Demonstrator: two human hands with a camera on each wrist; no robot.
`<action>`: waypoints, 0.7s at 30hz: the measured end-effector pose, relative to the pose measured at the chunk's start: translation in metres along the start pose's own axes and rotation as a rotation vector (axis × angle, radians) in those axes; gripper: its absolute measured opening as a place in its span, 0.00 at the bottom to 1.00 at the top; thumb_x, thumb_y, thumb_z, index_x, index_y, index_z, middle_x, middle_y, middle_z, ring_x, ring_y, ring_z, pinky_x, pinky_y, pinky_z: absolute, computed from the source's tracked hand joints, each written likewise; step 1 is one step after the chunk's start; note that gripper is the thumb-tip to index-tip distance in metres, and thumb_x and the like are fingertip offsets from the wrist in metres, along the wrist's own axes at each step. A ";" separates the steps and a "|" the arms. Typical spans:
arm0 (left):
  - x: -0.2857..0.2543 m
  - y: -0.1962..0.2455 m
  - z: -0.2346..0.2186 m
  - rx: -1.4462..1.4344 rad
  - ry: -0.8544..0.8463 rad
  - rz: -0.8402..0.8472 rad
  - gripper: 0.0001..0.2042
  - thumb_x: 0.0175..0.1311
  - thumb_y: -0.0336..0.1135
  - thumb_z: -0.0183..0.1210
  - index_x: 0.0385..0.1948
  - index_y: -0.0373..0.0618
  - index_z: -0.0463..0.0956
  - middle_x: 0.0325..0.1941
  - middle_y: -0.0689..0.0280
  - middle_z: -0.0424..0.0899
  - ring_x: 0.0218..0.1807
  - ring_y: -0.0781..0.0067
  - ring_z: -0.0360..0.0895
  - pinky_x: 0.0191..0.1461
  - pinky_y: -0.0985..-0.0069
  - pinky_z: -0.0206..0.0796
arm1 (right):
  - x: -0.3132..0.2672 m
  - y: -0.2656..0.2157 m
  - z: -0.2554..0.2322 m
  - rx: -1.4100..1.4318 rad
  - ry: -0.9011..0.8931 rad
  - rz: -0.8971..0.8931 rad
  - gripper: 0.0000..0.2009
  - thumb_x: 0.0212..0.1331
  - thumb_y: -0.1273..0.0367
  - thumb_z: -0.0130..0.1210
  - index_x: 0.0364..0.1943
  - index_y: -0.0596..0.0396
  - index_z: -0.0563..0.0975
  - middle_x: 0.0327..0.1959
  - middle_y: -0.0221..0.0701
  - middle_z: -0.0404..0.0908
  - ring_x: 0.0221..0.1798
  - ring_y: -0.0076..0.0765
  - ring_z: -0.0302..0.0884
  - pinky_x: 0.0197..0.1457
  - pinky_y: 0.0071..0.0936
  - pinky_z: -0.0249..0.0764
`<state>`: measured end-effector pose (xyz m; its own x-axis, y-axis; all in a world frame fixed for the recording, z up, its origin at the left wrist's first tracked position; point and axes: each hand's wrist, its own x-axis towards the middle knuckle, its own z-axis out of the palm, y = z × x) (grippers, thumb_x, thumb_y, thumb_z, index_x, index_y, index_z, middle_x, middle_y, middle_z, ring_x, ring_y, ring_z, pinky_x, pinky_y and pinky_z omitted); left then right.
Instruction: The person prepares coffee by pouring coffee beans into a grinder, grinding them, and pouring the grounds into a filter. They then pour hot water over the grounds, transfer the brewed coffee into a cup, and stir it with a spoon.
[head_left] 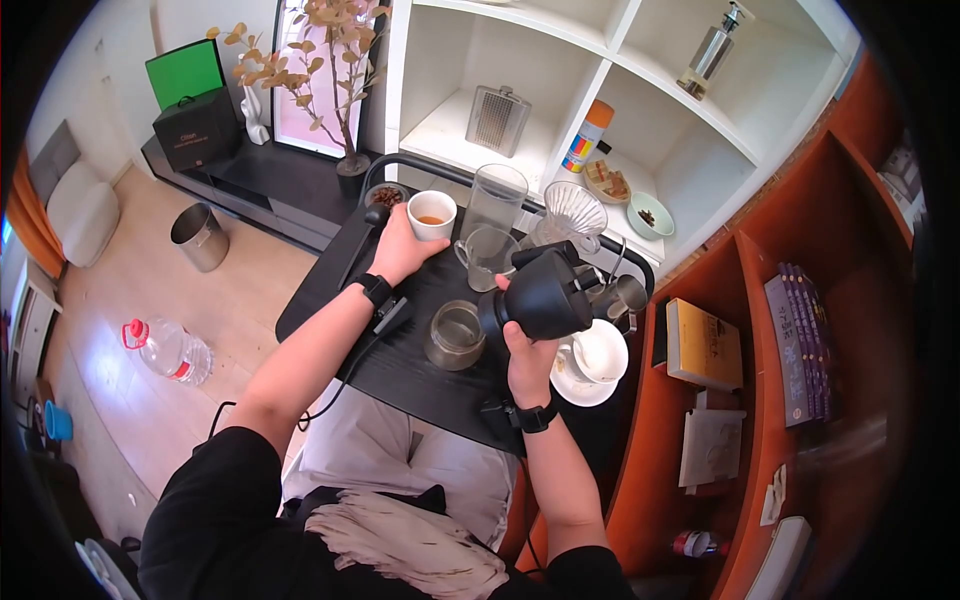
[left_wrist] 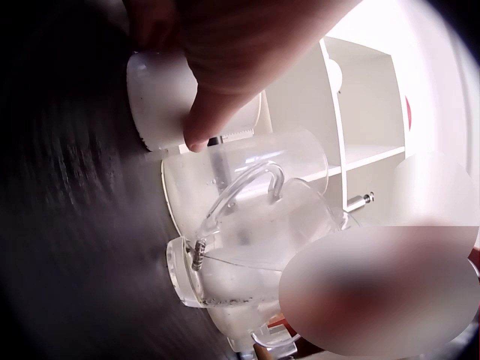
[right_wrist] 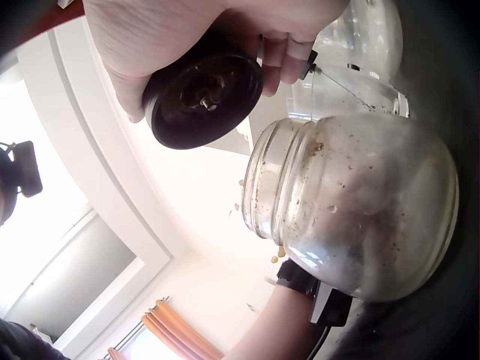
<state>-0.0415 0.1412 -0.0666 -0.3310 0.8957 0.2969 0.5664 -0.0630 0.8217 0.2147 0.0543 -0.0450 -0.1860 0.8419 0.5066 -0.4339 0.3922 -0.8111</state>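
Holding a different thing in each hand, we work at the black desk (head_left: 400,370) in the middle of the head view. Our left grip (head_left: 398,248) is closed around a white cup (head_left: 436,231) at the upper middle of the frame, the thumb lying along its side; orange-brown liquid shows inside. Just right of centre, our right grip (head_left: 530,362) is wrapped around a black grinder body (head_left: 545,297), held tilted. In the right wrist view we see its round, dark underside with a small metal part at its middle, apart from the glass jar (head_left: 455,335). That jar stands on the desk near the centre of the head view, brown specks clinging to its wall.

Right of our left grip stand a clear glass cylinder (head_left: 498,192) and a glass mug (head_left: 492,255); a ribbed glass dripper (head_left: 575,212) is farther right. Beyond the grinder body, toward the right of the frame, we see a metal pitcher (head_left: 625,295) and, below it, a second white cup (head_left: 601,352) on a saucer (head_left: 585,393). A small bowl of brown beans (head_left: 386,195) sits at the upper left of the desk.
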 end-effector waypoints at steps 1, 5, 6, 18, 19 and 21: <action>0.000 0.000 0.000 0.000 0.000 0.002 0.44 0.50 0.46 0.82 0.64 0.32 0.66 0.62 0.45 0.80 0.65 0.46 0.80 0.68 0.59 0.72 | 0.000 0.000 0.000 0.000 0.001 -0.002 0.35 0.65 0.64 0.72 0.71 0.62 0.68 0.67 0.44 0.81 0.70 0.36 0.77 0.75 0.35 0.70; -0.004 0.007 -0.006 0.036 0.043 0.024 0.36 0.49 0.43 0.81 0.56 0.36 0.72 0.56 0.49 0.85 0.60 0.50 0.84 0.64 0.61 0.75 | 0.001 -0.001 0.003 0.023 0.010 0.003 0.34 0.65 0.64 0.72 0.71 0.62 0.69 0.66 0.43 0.82 0.68 0.36 0.78 0.74 0.35 0.71; -0.007 0.010 -0.009 0.020 0.037 0.034 0.35 0.48 0.42 0.81 0.55 0.36 0.73 0.55 0.49 0.84 0.59 0.47 0.83 0.63 0.59 0.75 | 0.002 -0.002 0.004 0.030 0.013 -0.002 0.34 0.65 0.65 0.72 0.70 0.62 0.69 0.66 0.43 0.82 0.68 0.36 0.78 0.74 0.34 0.71; -0.054 0.061 -0.083 -0.024 -0.045 0.267 0.39 0.48 0.38 0.78 0.65 0.40 0.70 0.62 0.52 0.80 0.65 0.52 0.79 0.69 0.62 0.71 | 0.003 -0.007 0.004 -0.007 0.029 -0.007 0.33 0.65 0.63 0.72 0.69 0.62 0.72 0.64 0.42 0.84 0.67 0.35 0.79 0.75 0.35 0.69; -0.059 0.067 -0.088 0.017 -0.054 0.305 0.39 0.48 0.37 0.78 0.65 0.40 0.70 0.62 0.53 0.80 0.65 0.52 0.79 0.69 0.62 0.71 | 0.003 -0.006 0.004 -0.004 0.030 -0.004 0.33 0.65 0.63 0.72 0.69 0.62 0.72 0.64 0.42 0.84 0.67 0.35 0.79 0.75 0.35 0.69; -0.068 0.075 -0.095 0.050 -0.076 0.368 0.38 0.47 0.33 0.78 0.64 0.42 0.70 0.61 0.55 0.79 0.65 0.51 0.78 0.68 0.62 0.71 | 0.003 -0.005 0.001 -0.013 0.032 -0.015 0.32 0.65 0.62 0.72 0.68 0.62 0.72 0.64 0.43 0.84 0.67 0.36 0.79 0.75 0.35 0.69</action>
<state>-0.0481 0.0336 0.0211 -0.0421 0.8475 0.5292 0.6740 -0.3669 0.6411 0.2155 0.0542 -0.0387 -0.1512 0.8471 0.5095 -0.4244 0.4099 -0.8074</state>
